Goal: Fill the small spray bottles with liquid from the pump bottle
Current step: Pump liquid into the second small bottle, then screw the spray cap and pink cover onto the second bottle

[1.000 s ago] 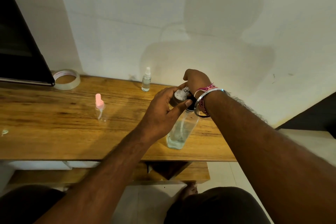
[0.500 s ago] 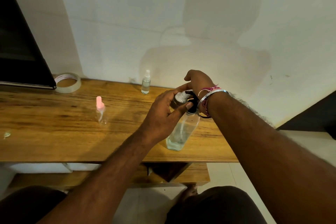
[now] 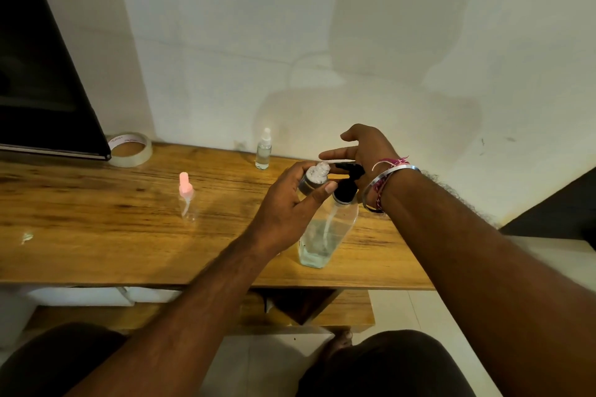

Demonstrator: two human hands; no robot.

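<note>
A clear pump bottle [image 3: 325,235] with a black pump head [image 3: 348,177] stands near the front edge of the wooden table [image 3: 96,222], with a little liquid at its bottom. My left hand [image 3: 290,203] grips a small uncapped spray bottle [image 3: 314,177], its open neck right by the black nozzle. My right hand [image 3: 364,151] hovers just above the pump head with fingers stretched out. A small bottle with a pink cap [image 3: 186,196] stands left of centre. Another small bottle with a white sprayer [image 3: 263,150] stands by the wall.
A roll of clear tape [image 3: 130,149] lies at the back left beside a dark screen [image 3: 42,74]. A white wall closes the table's far side. A lower wooden shelf [image 3: 342,309] sits under the table, above my knees.
My right hand has lifted off the pump head and its fingers have straightened. The black pump head, hidden under the hand before, now shows. The left hand keeps the small bottle at the nozzle.
</note>
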